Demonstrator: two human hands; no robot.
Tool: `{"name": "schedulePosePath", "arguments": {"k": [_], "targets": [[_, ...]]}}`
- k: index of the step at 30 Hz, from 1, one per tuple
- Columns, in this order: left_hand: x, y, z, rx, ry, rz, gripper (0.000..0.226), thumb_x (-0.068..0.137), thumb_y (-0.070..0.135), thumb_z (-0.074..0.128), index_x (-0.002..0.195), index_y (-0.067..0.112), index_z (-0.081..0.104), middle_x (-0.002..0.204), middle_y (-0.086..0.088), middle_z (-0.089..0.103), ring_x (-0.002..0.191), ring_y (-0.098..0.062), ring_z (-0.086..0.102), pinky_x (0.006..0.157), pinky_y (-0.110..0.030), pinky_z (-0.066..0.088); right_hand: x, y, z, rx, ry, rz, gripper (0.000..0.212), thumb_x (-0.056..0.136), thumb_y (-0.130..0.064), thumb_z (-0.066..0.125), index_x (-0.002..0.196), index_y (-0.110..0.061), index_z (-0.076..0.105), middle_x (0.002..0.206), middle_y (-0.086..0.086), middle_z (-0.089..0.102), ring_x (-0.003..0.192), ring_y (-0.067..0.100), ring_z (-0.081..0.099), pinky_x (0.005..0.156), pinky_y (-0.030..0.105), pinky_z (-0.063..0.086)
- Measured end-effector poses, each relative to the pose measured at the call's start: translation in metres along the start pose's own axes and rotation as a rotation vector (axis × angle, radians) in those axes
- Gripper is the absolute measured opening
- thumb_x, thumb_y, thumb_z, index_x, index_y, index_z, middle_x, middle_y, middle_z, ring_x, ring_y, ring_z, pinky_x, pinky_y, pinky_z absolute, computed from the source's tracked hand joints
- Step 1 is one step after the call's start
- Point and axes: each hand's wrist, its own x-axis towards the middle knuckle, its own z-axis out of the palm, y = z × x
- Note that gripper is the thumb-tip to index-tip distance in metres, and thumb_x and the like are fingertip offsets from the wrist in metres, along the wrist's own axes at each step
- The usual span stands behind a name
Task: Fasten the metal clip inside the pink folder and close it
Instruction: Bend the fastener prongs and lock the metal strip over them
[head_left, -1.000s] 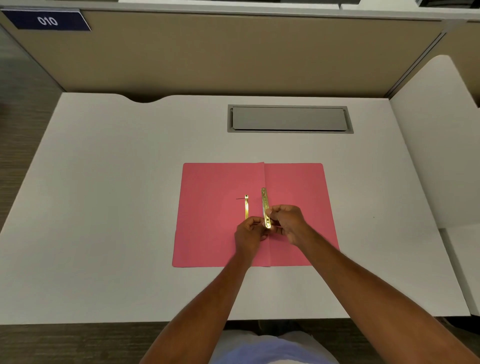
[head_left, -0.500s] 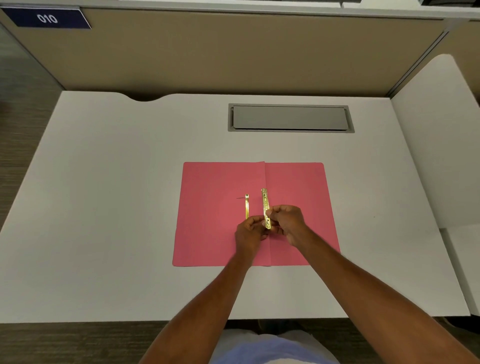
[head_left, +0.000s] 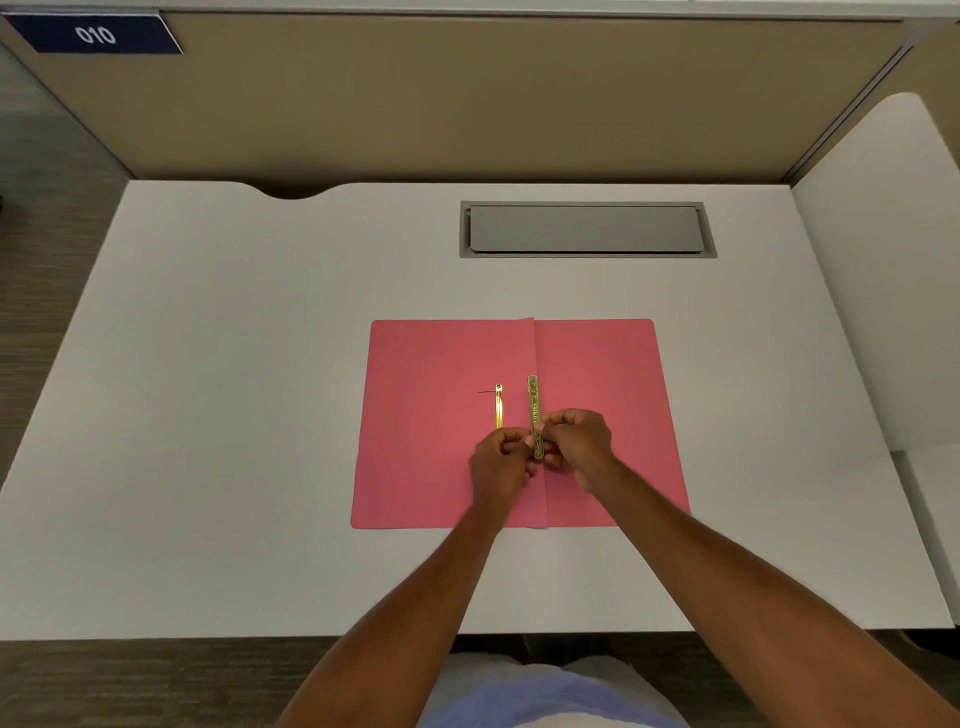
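Note:
The pink folder (head_left: 431, 415) lies open and flat on the white desk (head_left: 234, 415), its centre crease running away from me. A thin gold prong (head_left: 499, 408) of the metal clip stands up from the left leaf. A gold clip bar (head_left: 533, 405) lies lengthwise along the crease. My right hand (head_left: 576, 441) pinches the near end of that bar. My left hand (head_left: 501, 460) is closed just left of it, fingertips at the bar's near end and the prong's base, which it hides.
A grey cable hatch (head_left: 587, 229) is set into the desk behind the folder. A tan partition (head_left: 467, 104) with a "010" label (head_left: 96, 35) rises at the back. A second white desk (head_left: 893, 291) adjoins on the right.
Both hands stay at the near end of the clip bar with almost no movement. The folder and the prong are where they were.

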Motion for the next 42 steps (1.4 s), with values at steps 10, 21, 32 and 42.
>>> {"name": "schedulePosePath", "arguments": {"k": [10, 21, 32, 42], "targets": [[0.006, 0.012, -0.013, 0.296, -0.003, 0.213, 0.038, 0.097, -0.004, 0.06, 0.131, 0.007, 0.073, 0.101, -0.018, 0.08, 0.09, -0.037, 0.075, 0.09, -0.042, 0.062, 0.0, -0.006, 0.01, -0.083, 0.078, -0.053, 0.017, 0.088, -0.005, 0.083, 0.099, 0.001, 0.071, 0.096, 0.023, 0.079, 0.078, 0.034, 0.079, 0.075, 0.054, 0.068], [0.019, 0.029, -0.022, 0.771, -0.21, 0.379, 0.063, 0.105, 0.014, 0.061, 0.163, 0.031, 0.045, 0.115, -0.022, 0.074, 0.104, -0.037, 0.071, 0.095, -0.045, 0.059, 0.001, -0.007, 0.012, -0.233, 0.119, -0.126, 0.01, 0.087, -0.004, 0.075, 0.095, -0.001, 0.071, 0.095, 0.019, 0.078, 0.092, 0.043, 0.077, 0.078, 0.06, 0.064], [0.028, 0.037, -0.02, 0.859, -0.241, 0.308, 0.063, 0.102, 0.024, 0.068, 0.159, 0.041, 0.048, 0.118, -0.026, 0.074, 0.108, -0.044, 0.073, 0.096, -0.051, 0.061, 0.004, -0.001, 0.004, -0.251, 0.06, -0.111, 0.008, 0.087, -0.003, 0.077, 0.084, -0.004, 0.07, 0.09, 0.023, 0.079, 0.074, 0.034, 0.074, 0.075, 0.057, 0.065], [0.032, 0.042, -0.019, 0.877, -0.218, 0.298, 0.066, 0.098, 0.023, 0.07, 0.157, 0.044, 0.051, 0.129, -0.019, 0.073, 0.113, -0.041, 0.072, 0.098, -0.048, 0.061, -0.011, 0.015, 0.004, -0.05, -0.077, 0.066, 0.023, 0.09, -0.016, 0.084, 0.088, 0.004, 0.073, 0.091, 0.029, 0.079, 0.061, 0.029, 0.067, 0.053, 0.035, 0.058]]}}
